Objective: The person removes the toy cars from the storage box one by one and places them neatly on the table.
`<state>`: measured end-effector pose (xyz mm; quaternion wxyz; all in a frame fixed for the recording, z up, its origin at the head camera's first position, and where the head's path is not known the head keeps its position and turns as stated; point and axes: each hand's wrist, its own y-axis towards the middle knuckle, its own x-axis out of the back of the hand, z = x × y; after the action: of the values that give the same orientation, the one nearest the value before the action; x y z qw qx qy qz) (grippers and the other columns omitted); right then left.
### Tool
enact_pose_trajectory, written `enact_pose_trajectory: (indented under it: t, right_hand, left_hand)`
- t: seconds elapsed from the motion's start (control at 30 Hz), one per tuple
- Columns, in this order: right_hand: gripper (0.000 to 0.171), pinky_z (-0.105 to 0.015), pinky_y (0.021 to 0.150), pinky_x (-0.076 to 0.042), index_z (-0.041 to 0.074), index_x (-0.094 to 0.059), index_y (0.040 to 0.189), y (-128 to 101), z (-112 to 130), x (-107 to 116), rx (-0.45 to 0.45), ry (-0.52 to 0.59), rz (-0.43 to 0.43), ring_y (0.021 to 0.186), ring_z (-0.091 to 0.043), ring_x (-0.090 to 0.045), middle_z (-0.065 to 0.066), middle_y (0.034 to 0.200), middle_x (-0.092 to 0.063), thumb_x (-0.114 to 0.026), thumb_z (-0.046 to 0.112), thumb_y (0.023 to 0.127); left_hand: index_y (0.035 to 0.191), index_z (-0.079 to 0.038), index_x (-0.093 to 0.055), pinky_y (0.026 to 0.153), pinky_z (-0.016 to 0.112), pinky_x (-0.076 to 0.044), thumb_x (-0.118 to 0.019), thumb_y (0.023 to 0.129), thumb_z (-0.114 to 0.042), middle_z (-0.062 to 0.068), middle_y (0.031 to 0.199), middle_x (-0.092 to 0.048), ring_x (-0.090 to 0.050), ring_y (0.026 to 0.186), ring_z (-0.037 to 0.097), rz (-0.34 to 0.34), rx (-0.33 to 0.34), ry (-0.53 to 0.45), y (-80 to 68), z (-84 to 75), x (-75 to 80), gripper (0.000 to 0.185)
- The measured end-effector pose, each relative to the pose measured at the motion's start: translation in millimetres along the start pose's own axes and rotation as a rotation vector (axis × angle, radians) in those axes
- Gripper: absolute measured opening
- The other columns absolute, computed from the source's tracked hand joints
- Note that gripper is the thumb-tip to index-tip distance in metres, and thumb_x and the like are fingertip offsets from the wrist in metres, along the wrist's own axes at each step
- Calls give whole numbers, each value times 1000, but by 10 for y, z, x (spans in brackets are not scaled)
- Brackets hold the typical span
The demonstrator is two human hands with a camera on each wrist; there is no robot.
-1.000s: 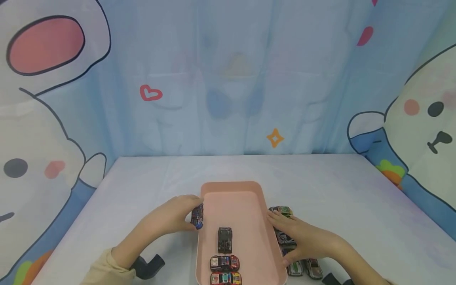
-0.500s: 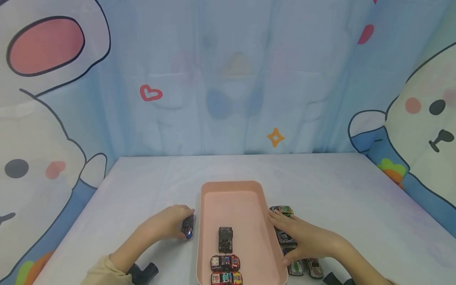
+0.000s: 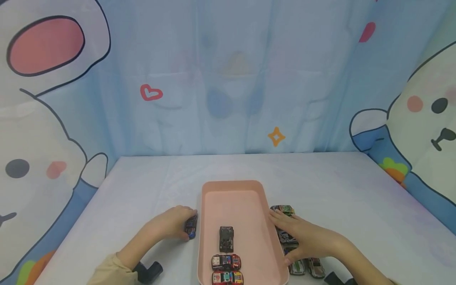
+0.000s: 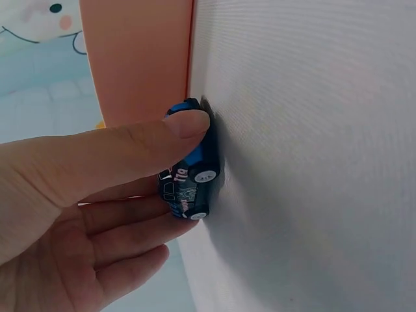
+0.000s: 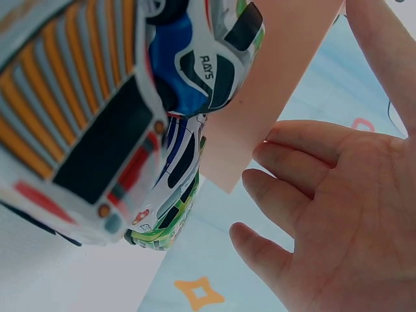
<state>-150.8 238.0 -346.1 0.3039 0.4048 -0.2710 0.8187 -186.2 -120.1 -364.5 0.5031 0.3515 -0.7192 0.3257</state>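
On the left side, a beige sleeve leads to the left hand, which pinches a dark blue toy car just outside the left edge of a pink tray. The car is grasped along its length: the thumb lies over its bright blue end, which is nearer to the person, and the other fingers reach to its far end. Its wheels face the white counter, but whether they touch it, I cannot tell. In the tray, a black toy car points lengthwise; nearer to the person, a red and blue toy car and a yellow and red toy car lie crosswise, one just beside the other. At the right edge of the tray is the right hand, whose fingers are released and fairly straight. In the head view this hand partly covers a group of cars, among them a green toy car at the far end, a black and white toy car under the fingers, and, close to the thumb, a white and green toy car, with a grey-brown toy car at its right.
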Motion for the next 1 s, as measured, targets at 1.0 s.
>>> enact_pose_trajectory:
  t: [1.0]
  right_hand:
    - [105,-66,104,-8,1,-24,147,-9,27,9,-12,17,-1,136,-40,-15,-20,152,-15,-75,49,68]
  left_hand:
    - [131,2,-51,102,28,-36,-82,72,-24,13,133,-51,-48,121,21,-24,-313,-10,122,-504,-129,71]
